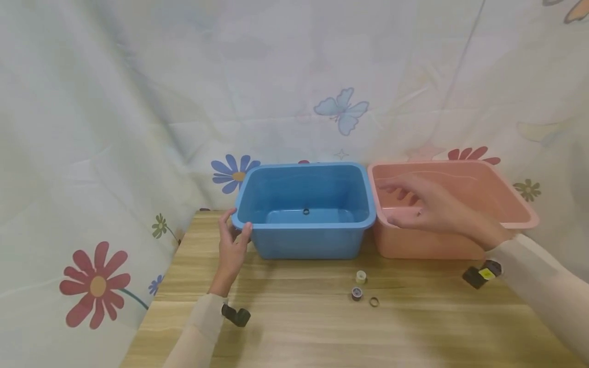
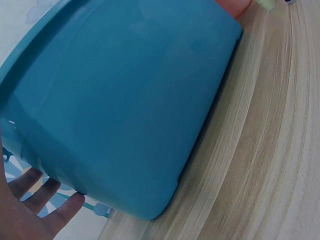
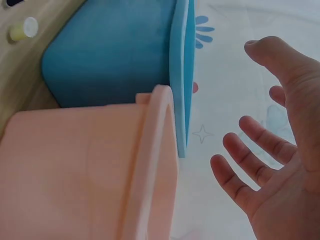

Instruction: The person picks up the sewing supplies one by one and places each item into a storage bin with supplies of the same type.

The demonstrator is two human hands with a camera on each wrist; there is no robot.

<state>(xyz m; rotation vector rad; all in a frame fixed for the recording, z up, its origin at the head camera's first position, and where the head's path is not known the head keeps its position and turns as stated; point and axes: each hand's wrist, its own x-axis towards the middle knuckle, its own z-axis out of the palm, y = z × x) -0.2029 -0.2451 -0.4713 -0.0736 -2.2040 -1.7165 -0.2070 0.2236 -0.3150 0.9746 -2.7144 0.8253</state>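
Observation:
My left hand (image 1: 233,251) holds the front-left corner of a blue plastic tub (image 1: 308,243). Its thumb lies at the front rim; in the left wrist view its fingertips (image 2: 65,206) touch the tub's side. Inside the tub, on its floor, lies a small dark ring (image 1: 306,211). Over the pink tub (image 1: 428,246) hovers my right hand (image 1: 434,207), fingers spread apart and thumb away from them. The right wrist view shows nothing in its grasp. From the head, a tiny shiny thing (image 1: 420,212) shows between thumb and fingers, seen against the pink tub.
In front of the tubs, on the wooden table (image 1: 294,327), are a small pale-yellow cylinder (image 1: 361,277), a dark cylinder with a light top (image 1: 356,293) and a thin dark ring (image 1: 374,302). The tubs stand side by side before a patterned curtain (image 1: 276,76).

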